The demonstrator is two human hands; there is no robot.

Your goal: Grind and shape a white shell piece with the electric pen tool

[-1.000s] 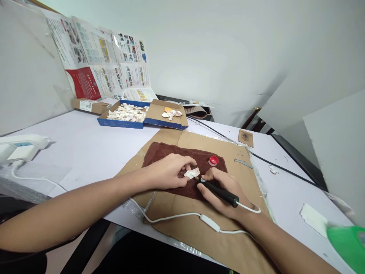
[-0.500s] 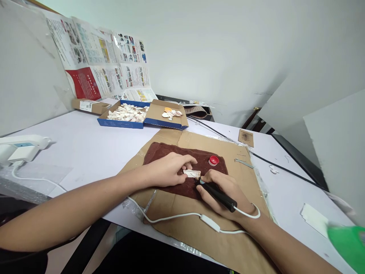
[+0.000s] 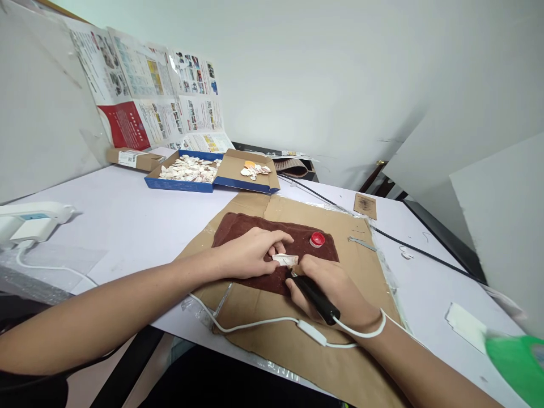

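My left hand point(image 3: 250, 253) pinches a small white shell point(image 3: 284, 259) against a dark brown towel point(image 3: 242, 224). My right hand point(image 3: 335, 286) grips a black pen-shaped electric tool point(image 3: 317, 297) like a pencil, its tip touching the shell's right edge. A white cord point(image 3: 255, 324) with an inline switch runs from the tool across the cardboard sheet point(image 3: 297, 345). A small red cap point(image 3: 317, 239) sits on the towel just beyond my right hand.
An open blue box point(image 3: 187, 182) of shells stands at the back, its lid point(image 3: 250, 169) holding a few more. A white glue gun point(image 3: 29, 218) lies at the far left. A black cable point(image 3: 408, 245) crosses the table to the right. A green object point(image 3: 516, 362) shows at the lower right.
The shell has been turned flatter under my left fingers. My right hand has shifted slightly left and toward me, swinging the tool's rear end nearer.
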